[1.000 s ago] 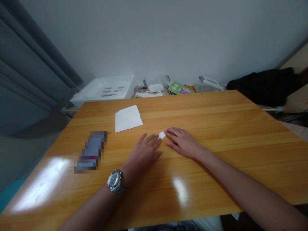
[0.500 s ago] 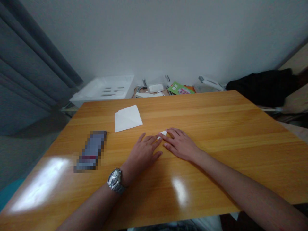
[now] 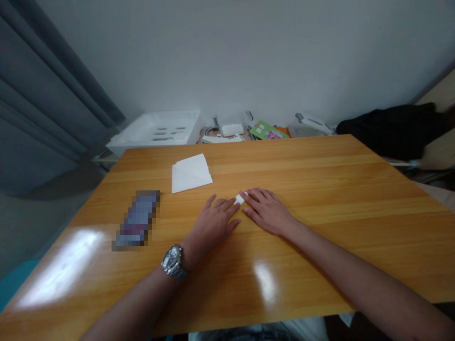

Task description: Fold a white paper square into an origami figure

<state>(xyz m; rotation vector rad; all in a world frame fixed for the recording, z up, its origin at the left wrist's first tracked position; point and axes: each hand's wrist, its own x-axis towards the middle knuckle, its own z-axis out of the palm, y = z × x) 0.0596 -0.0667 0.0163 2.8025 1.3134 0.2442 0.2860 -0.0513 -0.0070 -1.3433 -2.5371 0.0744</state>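
Observation:
My left hand [image 3: 212, 223], a metal watch on its wrist, lies flat on the wooden table [image 3: 320, 180] with fingers stretched out. My right hand [image 3: 267, 211] lies flat beside it, fingers extended. Between the fingertips of both hands shows a small white piece of paper [image 3: 240, 199], mostly covered and pressed down by them. A larger folded white sheet [image 3: 190, 173] rests farther back to the left, apart from both hands.
A blurred dark rectangular object [image 3: 137, 219] lies on the table at the left. Behind the table's far edge are a white tray [image 3: 156, 131], small white boxes, a green booklet [image 3: 267, 131] and a black cloth [image 3: 394, 128]. Grey curtains hang at the left.
Both hands stay pressed on the small paper; the fingertips shifted slightly over it. The view moved a little.

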